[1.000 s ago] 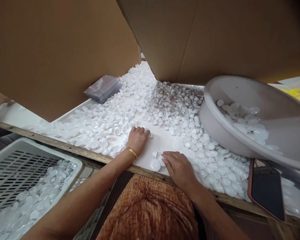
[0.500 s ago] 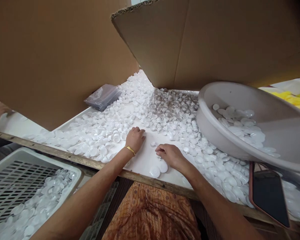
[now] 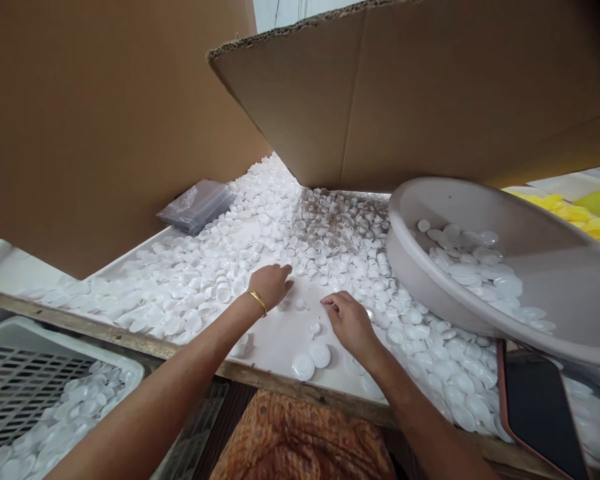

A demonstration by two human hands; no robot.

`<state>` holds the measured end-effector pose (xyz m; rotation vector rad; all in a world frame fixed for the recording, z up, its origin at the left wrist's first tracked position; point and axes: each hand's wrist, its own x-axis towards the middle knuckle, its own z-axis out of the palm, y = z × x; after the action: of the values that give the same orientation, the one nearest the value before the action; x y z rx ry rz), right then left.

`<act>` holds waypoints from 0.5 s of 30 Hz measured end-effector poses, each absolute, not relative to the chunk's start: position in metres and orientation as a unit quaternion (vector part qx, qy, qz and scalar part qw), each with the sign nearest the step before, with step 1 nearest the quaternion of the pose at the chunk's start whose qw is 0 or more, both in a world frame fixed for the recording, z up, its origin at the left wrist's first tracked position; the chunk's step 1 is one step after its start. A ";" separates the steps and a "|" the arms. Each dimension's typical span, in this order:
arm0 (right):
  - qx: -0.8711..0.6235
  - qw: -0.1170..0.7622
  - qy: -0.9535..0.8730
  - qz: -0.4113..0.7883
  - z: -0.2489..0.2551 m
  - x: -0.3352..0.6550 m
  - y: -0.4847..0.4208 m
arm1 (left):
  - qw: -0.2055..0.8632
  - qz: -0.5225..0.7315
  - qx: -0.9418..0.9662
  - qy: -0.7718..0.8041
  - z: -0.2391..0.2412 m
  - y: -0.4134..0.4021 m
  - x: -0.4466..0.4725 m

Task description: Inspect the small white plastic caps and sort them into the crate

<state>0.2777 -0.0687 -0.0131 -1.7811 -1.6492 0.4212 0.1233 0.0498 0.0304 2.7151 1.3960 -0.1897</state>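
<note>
A white table (image 3: 285,337) is strewn with several small white plastic caps (image 3: 330,240) and flat white lids (image 3: 450,373). My left hand (image 3: 273,283), a gold bangle on its wrist, reaches forward with fingers stretched toward the caps at the edge of the pile. My right hand (image 3: 347,320) rests on the table with its fingers curled and pinched together near a small cap; what they hold, if anything, is hidden. Two flat lids (image 3: 311,360) and a small cap (image 3: 315,327) lie between my hands near the table's front edge.
A tilted grey basin (image 3: 545,300) with white lids stands at the right, a phone (image 3: 540,407) below it. Cardboard boxes (image 3: 430,87) overhang the table. A white slotted crate (image 3: 45,400) with lids sits at the lower left. A grey plastic bag (image 3: 197,203) lies at the back.
Both hands moved forward toward the pile. My left hand's fingers stretched out from a curl. My right hand left the two flat lids near the front edge. The view tilted upward.
</note>
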 end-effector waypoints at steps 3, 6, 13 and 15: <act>-0.694 0.278 -0.661 0.068 -0.001 0.280 -0.050 | 0.021 0.017 0.911 0.412 0.020 0.057 0.143; -0.716 0.186 -0.672 0.004 0.001 0.281 -0.030 | 0.020 0.060 0.922 0.383 0.008 0.060 0.159; -0.729 0.165 -0.663 -0.026 -0.018 0.279 -0.025 | 0.048 0.065 0.911 0.404 -0.001 0.060 0.140; -0.714 0.195 -0.672 -0.033 -0.018 0.275 -0.024 | 0.063 0.067 0.908 0.410 0.000 0.059 0.134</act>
<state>0.2754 -0.0240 -0.0184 -2.0011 -1.8835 -0.0935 0.1337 0.0593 0.0001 2.7425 1.2385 0.2015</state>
